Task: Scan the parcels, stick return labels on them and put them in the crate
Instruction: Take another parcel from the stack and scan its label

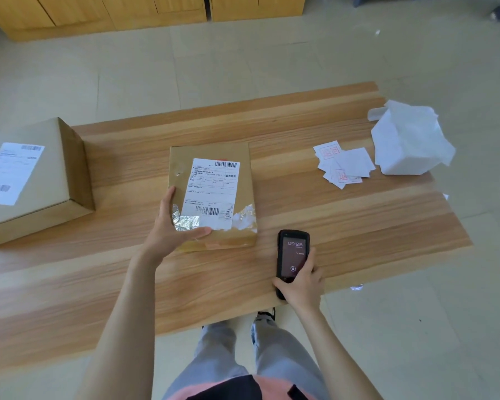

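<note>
left hand (171, 230) rests spread on the parcel (214, 189), grip released; right hand (301, 285) clasps the scanner (292, 254).

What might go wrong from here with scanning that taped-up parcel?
The handheld scanner in the right hand shows a lock screen, so a scan may not trigger yet. Crinkled shiny tape lies beside the lower barcode on the parcel and could throw glare. The loose return labels might scatter.

A matt wood-grain table top (358, 215) is carrying, at centre frame, a dull cardboard parcel (185, 160) whose crinkled glossy tape (186, 222) is glinting at the foot of a smooth white paper label (211, 192), while a black plastic scanner (292, 255), lower right of centre, is showing a glossy screen.
</note>
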Demonstrator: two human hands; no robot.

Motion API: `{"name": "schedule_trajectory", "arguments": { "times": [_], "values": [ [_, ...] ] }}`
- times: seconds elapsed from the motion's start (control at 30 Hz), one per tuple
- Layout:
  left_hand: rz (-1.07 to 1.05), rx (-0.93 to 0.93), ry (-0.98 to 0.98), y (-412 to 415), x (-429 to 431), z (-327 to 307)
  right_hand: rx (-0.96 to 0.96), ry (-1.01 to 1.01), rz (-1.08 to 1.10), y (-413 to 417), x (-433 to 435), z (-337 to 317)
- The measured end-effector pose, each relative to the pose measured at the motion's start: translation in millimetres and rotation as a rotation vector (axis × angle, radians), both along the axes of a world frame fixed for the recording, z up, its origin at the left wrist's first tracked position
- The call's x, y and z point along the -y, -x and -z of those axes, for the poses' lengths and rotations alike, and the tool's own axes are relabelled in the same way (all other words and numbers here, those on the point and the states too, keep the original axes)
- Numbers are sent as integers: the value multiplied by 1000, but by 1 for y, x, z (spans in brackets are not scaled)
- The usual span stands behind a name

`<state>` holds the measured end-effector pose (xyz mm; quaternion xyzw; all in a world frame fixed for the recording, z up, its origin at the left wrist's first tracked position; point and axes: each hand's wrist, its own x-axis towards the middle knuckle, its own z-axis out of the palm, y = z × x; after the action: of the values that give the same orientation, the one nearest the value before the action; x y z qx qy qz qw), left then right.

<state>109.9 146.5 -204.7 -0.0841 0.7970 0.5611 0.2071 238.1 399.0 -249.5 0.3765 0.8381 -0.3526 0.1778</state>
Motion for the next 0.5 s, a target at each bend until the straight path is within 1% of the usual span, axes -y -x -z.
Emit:
{"name": "schedule_trajectory", "arguments": {
  "times": [0.13,0.2,0.23,0.3,0.37,0.4,0.5],
  "values": [
    [3,10,-2,-1,-1,-2,25,34,-4,2,-1,3],
    [5,30,10,-2,-1,-4,1,131,57,6,-3,2],
    [10,49,25,-2,-1,-5,-31,229,124,9,-5,0],
    [24,103,45,-3,-1,-8,-103,508,325,16,-8,-9],
    [21,126,4,-4,-1,-11,-112,773,487,24,-10,-22],
    [9,123,-27,-5,-3,-11,-127,863,532,28,-11,-28],
    [-38,95,-81,-10,-5,-11,-231,1016,589,45,-9,-51]
  ]
}}
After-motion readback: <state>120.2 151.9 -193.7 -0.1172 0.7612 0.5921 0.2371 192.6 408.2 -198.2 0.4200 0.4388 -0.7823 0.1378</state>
